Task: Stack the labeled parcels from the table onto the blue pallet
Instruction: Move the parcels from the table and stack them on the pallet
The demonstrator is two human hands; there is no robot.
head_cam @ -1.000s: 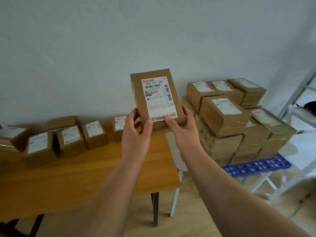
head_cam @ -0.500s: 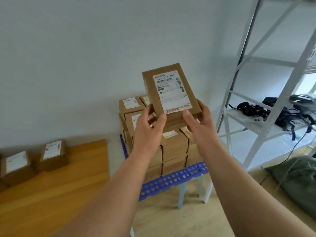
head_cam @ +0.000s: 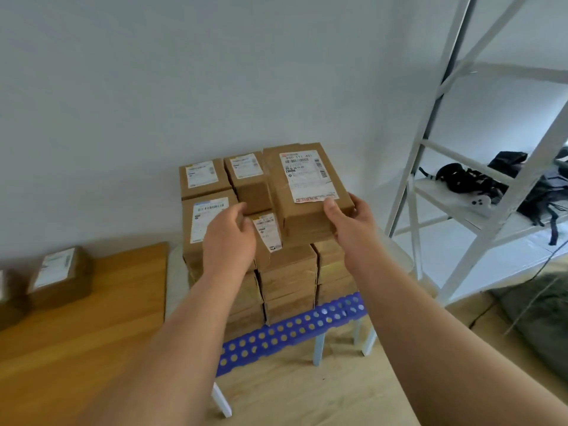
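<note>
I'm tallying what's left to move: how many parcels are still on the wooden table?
2 in view: one labeled parcel near the table's back edge, and another cut off by the left frame edge. More may lie out of view further left.

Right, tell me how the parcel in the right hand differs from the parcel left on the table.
The held parcel is gripped by the right hand at the top of the stack on the blue pallet; the table parcel sits untouched on the wooden table.
The held parcel's label is sharp enough to show a barcode; the table parcel's is blurred.
Both are brown cardboard with white labels on top.
</note>
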